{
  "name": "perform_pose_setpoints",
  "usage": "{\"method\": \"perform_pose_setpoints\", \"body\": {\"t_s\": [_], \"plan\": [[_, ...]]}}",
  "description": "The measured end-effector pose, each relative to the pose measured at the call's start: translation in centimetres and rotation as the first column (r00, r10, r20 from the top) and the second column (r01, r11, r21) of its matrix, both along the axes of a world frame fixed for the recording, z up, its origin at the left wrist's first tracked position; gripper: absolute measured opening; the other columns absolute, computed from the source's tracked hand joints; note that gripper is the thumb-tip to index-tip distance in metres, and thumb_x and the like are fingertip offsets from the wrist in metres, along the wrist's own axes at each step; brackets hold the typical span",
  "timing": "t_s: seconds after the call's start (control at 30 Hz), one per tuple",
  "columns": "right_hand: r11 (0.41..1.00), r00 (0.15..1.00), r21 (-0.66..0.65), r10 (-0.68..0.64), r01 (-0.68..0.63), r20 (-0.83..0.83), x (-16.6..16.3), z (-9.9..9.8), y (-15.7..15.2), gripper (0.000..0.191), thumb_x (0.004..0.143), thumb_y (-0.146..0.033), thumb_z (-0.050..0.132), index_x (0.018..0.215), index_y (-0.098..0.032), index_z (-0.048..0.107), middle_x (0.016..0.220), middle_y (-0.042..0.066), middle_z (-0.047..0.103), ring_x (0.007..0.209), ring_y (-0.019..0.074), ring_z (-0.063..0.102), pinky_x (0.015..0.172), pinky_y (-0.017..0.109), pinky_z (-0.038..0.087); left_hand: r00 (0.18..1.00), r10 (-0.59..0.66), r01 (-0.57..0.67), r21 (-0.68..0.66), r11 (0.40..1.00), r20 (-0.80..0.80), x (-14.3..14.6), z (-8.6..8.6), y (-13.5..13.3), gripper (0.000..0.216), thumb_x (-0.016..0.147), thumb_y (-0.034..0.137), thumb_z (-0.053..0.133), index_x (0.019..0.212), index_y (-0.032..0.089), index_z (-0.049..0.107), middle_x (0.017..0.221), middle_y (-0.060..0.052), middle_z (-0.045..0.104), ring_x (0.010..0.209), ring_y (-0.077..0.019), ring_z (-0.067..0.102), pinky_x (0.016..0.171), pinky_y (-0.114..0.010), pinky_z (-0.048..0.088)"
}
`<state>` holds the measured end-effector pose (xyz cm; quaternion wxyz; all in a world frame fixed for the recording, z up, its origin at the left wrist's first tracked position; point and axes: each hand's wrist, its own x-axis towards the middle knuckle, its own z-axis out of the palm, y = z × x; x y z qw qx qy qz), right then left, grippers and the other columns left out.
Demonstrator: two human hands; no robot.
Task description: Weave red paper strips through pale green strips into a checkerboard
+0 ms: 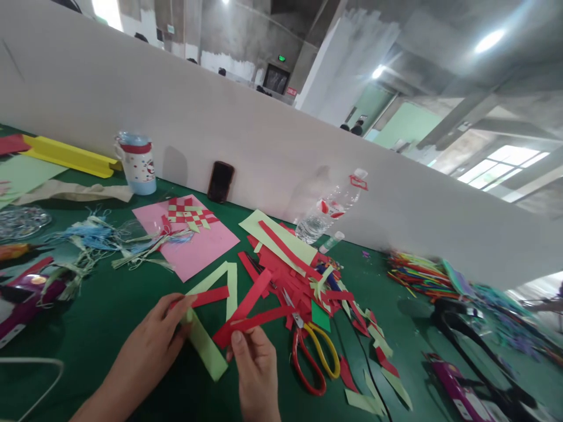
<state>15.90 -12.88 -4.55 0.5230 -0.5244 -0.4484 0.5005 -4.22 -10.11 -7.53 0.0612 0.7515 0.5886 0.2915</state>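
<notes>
My left hand (160,337) pinches crossed paper strips between thumb and fingers: a green paper strip (206,347) slanting down to the right and a short red end poking out above it. In my right hand (255,366) is a folded red paper strip (255,319), its two arms spreading up and right in a V. Another folded pale green strip (231,290) lies just beyond my hands. Scissors (314,354) with one red and one yellow handle rest right of my right hand, their blades over a heap of red paper pieces (281,272).
Behind lies a pink sheet (197,255) bearing a red-and-green woven paper piece (191,214). A phone (220,181), a cup (138,167) and a tilted water bottle (328,211) stand by the partition. Tassels (97,234) are at left; a purple tool (457,387) is at right.
</notes>
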Motion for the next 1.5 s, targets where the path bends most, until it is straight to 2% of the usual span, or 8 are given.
{"method": "perform_pose_setpoints", "body": {"t_s": [0.13, 0.3, 0.47, 0.63, 0.87, 1.03, 1.27, 1.5], "plan": [[0.999, 1.0, -0.028, 0.023, -0.023, 0.003, -1.1, 0.0, 0.1, 0.048, 0.086, -0.064, 0.062, 0.077, -0.017, 0.064, 0.063, 0.0, 0.054, 0.058, 0.0122, 0.048, 0.056, 0.023, 0.042, 0.989, 0.097, -0.09, -0.068, 0.994, 0.11, -0.9, 0.9, -0.8, 0.044, 0.098, 0.041, 0.042, 0.139, 0.026, 0.05, 0.129, -0.013, 0.057, 0.072, -0.0163, 0.07, 0.055, -0.028, 0.058], [0.994, 0.994, -0.023, 0.111, -0.11, 0.024, -3.1, -0.6, -1.0, 0.049, 0.091, -0.063, 0.056, 0.088, -0.017, 0.072, 0.063, 0.0, 0.055, 0.056, 0.0117, 0.045, 0.054, 0.022, 0.042, 0.929, -0.125, 0.165, -0.087, 0.982, 0.35, -0.5, 2.0, -3.2, 0.038, 0.093, 0.04, 0.055, 0.131, 0.031, 0.055, 0.121, -0.004, 0.068, 0.092, -0.016, 0.073, 0.076, -0.021, 0.06], [0.95, 0.949, 0.166, 0.228, -0.266, 0.217, -4.4, -1.5, -2.3, 0.037, 0.098, -0.047, 0.049, 0.107, -0.021, 0.073, 0.09, 0.008, 0.07, 0.073, 0.019, 0.065, 0.065, 0.027, 0.054, 0.867, -0.029, 0.116, -0.146, 0.982, 0.497, -1.2, 0.5, -4.8, 0.02, 0.09, 0.039, 0.058, 0.105, 0.03, 0.067, 0.103, 0.0, 0.076, 0.09, -0.0157, 0.075, 0.077, -0.018, 0.059], [0.781, 0.694, 0.36, 0.127, -0.51, 0.709, -2.1, -0.8, -1.8, 0.036, 0.091, -0.018, 0.054, 0.126, -0.021, 0.063, 0.121, 0.012, 0.069, 0.107, 0.0253, 0.065, 0.092, 0.038, 0.056, 0.883, 0.099, 0.048, -0.299, 0.953, 0.458, -5.2, -2.1, -5.7, 0.026, 0.085, 0.047, 0.065, 0.104, 0.031, 0.07, 0.099, 0.002, 0.079, 0.087, -0.0163, 0.077, 0.073, -0.015, 0.058], [0.815, 0.325, 0.22, -0.041, -0.535, 0.945, 1.2, -2.2, -1.7, 0.028, 0.09, -0.02, 0.059, 0.118, -0.025, 0.066, 0.126, 0.008, 0.068, 0.117, 0.0325, 0.059, 0.092, 0.048, 0.054, 0.897, -0.011, 0.204, -0.392, 0.897, 0.441, -7.4, -2.6, -6.3, 0.02, 0.087, 0.047, 0.061, 0.092, 0.029, 0.069, 0.086, 0.005, 0.076, 0.076, -0.0128, 0.074, 0.068, -0.011, 0.054], [0.869, 0.293, 0.249, -0.127, -0.428, 0.948, 3.1, -2.5, -1.5, 0.031, 0.093, -0.011, 0.047, 0.115, -0.021, 0.066, 0.117, 0.011, 0.07, 0.105, 0.0287, 0.062, 0.087, 0.045, 0.055, 0.881, -0.173, 0.391, -0.474, 0.789, 0.44, -5.9, -0.6, -5.4, 0.025, 0.095, 0.038, 0.048, 0.082, 0.028, 0.066, 0.078, 0.005, 0.071, 0.07, -0.011, 0.067, 0.065, -0.013, 0.051], [0.886, 0.363, 0.256, -0.109, -0.388, 0.925, 4.0, -1.8, -1.2, 0.025, 0.095, -0.011, 0.046, 0.108, -0.02, 0.066, 0.106, 0.01, 0.069, 0.094, 0.0245, 0.063, 0.082, 0.04, 0.055, 0.937, -0.205, 0.281, -0.263, 0.923, 0.281, -4.6, -1.9, -3.7, 0.018, 0.09, 0.043, 0.059, 0.097, 0.033, 0.073, 0.088, 0.002, 0.076, 0.083, -0.0166, 0.071, 0.073, -0.02, 0.055], [0.878, 0.518, 0.339, -0.127, -0.338, 0.846, 3.2, 0.0, -0.8, 0.025, 0.098, -0.015, 0.049, 0.114, -0.022, 0.067, 0.112, 0.011, 0.069, 0.105, 0.0247, 0.061, 0.089, 0.04, 0.054, 0.959, -0.219, 0.259, -0.236, 0.937, 0.182, -4.9, -2.0, -3.3, 0.019, 0.089, 0.032, 0.059, 0.103, 0.034, 0.072, 0.096, 0.003, 0.077, 0.087, -0.0157, 0.074, 0.075, -0.02, 0.056]]}}
